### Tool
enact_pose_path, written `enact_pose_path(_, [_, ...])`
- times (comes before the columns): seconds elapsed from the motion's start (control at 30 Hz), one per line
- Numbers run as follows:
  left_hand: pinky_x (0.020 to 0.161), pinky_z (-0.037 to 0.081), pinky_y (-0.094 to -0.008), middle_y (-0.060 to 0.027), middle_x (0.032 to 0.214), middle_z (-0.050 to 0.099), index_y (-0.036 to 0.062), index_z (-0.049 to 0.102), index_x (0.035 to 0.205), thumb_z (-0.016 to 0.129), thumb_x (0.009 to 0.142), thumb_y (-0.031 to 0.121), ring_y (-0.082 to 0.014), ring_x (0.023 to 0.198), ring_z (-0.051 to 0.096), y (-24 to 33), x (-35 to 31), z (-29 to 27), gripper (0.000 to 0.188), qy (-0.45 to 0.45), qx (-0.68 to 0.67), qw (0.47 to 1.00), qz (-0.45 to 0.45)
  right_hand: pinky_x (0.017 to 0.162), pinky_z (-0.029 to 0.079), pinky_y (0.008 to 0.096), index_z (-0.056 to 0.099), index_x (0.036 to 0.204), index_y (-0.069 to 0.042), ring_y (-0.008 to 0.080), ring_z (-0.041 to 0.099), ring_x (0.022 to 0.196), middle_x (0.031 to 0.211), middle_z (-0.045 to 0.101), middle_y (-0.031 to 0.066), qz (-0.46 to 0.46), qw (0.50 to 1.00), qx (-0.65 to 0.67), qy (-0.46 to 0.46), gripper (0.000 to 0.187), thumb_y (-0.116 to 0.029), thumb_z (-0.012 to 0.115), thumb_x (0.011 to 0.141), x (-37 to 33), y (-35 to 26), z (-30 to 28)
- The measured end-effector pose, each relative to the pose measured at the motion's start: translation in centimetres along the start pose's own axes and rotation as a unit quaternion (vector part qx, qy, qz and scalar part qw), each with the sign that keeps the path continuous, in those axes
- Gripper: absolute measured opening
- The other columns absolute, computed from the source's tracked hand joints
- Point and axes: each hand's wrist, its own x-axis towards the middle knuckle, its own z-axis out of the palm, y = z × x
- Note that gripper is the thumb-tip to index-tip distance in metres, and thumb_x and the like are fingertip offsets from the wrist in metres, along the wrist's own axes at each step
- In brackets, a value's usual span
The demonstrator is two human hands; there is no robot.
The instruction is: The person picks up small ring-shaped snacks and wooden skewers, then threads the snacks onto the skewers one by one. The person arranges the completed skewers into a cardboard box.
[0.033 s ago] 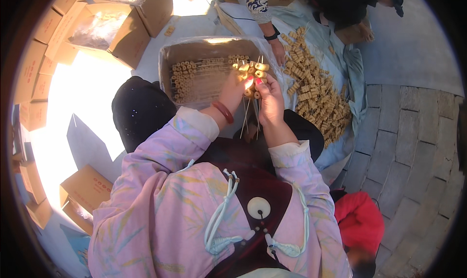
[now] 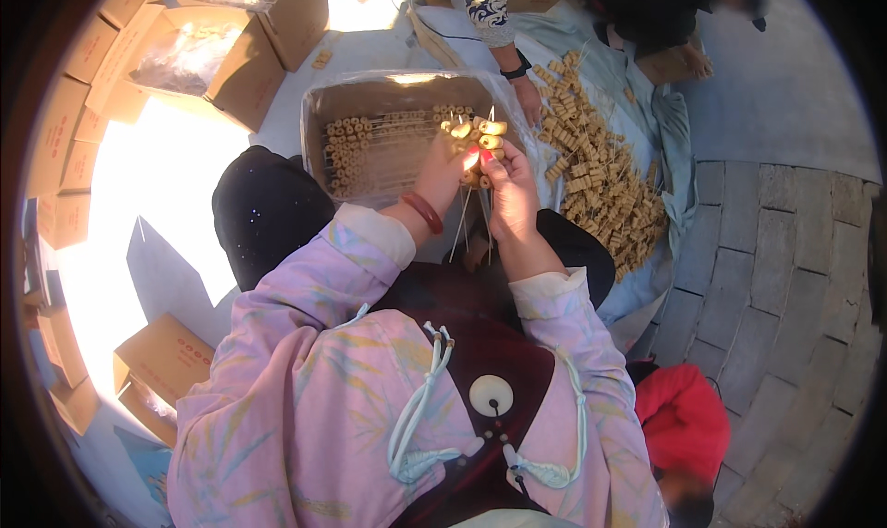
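Note:
Several skewers (image 2: pixel 492 128), thin sticks threaded with tan, hollow rolled pieces, are gathered between my two hands. Fingers of my left hand (image 2: pixel 442 175) are closed around the bunch from the left. On the other side my right hand (image 2: pixel 515 197) grips skewers too, its thumb near the left thumb. Bare stick ends hang down below the hands. Just beyond stands a cardboard box (image 2: pixel 467 86) lined with clear plastic, with rows of the same skewers (image 2: pixel 349 149) inside, mostly along its left side and far wall. My hands hide its near right corner.
To the right, a large heap of skewers (image 2: pixel 601 177) lies on a pale sheet (image 2: pixel 682 140). A co-worker's hand (image 2: pixel 527 94) with a black wristband reaches to the heap. Open cartons (image 2: pixel 245 75) stand at left. Another person in red (image 2: pixel 684 417) is at lower right.
The skewers in my hands have turned slightly, and their lower stick ends have shifted a little left. Both hands keep their hold.

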Motion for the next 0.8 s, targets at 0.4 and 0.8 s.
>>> enact_pose_path(0.4, [0.100,0.046,-0.0365,-0.0086,0.129,0.053,0.0108,0.040,0.138,0.058,0.095,0.025,-0.0195,0.116,0.056,2.2,0.0,1.0,0.049,-0.055,-0.143,0.988,0.028,0.091,0.050,0.0382,0.053,0.125,0.004,0.0303,0.063,0.103,0.114,0.063,0.0187,-0.230,0.906,-0.356,-0.005,0.053,-0.002,0.074,0.077,0.7,-0.6,1.8])
enact_pose_path(0.8, [0.093,0.051,-0.0377,-0.0093,0.118,0.061,0.0058,0.051,0.125,0.049,0.098,0.022,-0.0237,0.104,0.061,3.8,1.1,-1.1,0.032,-0.145,-0.364,0.916,-0.091,0.115,0.026,0.0439,0.030,0.147,0.004,0.0379,0.032,0.140,0.149,0.033,0.0267,-0.256,0.844,-0.455,-0.123,0.070,-0.023,0.062,0.092,-1.1,-2.6,1.1])
